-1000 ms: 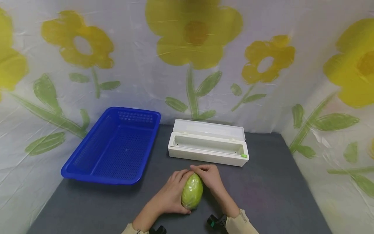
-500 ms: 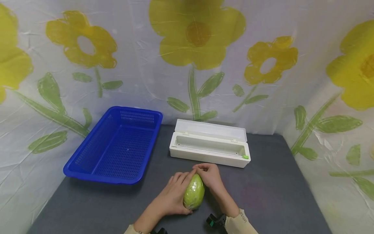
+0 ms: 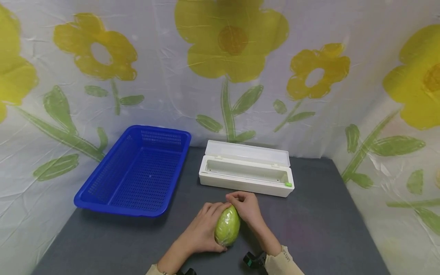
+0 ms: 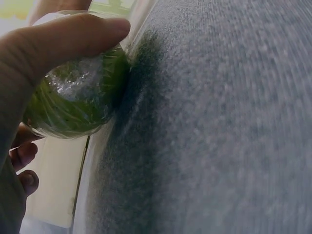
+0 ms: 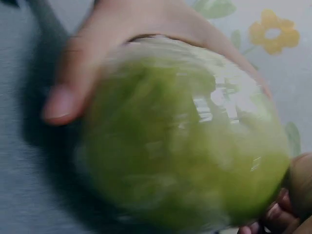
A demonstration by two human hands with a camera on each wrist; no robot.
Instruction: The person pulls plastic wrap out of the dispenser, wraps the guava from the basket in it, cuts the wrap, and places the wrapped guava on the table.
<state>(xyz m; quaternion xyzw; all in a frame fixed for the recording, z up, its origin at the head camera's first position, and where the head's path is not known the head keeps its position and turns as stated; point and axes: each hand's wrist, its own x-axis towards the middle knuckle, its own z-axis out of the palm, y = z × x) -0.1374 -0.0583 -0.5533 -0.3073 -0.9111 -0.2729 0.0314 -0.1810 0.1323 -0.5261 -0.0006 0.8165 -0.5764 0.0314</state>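
Note:
A green oval fruit [image 3: 227, 226], wrapped in shiny clear plastic film, sits near the front of the dark table. My left hand [image 3: 203, 231] grips it from the left, thumb at the near end and fingers over the far end. In the left wrist view, the thumb [image 4: 73, 39] crosses the wrapped fruit [image 4: 80, 97], and the film is creased there. My right hand [image 3: 249, 211] has thumb and fingers pinched together at the far end, on the plastic wrap. The right wrist view shows the fruit [image 5: 185, 141] large, with the right fingertips [image 5: 280, 217] at its edge.
A blue perforated plastic basket [image 3: 142, 183] stands at the left of the grey tabletop [image 3: 319, 229]. Behind the hands lies a white long box [image 3: 240, 185] with its lid raised and a green slider [image 3: 288, 184]. A flower-printed curtain [image 3: 165, 76] hangs behind the table.
The head view has shifted slightly. Both hands stay around the wrapped fruit in nearly the same place, with only small movements of the fingers at its far end.

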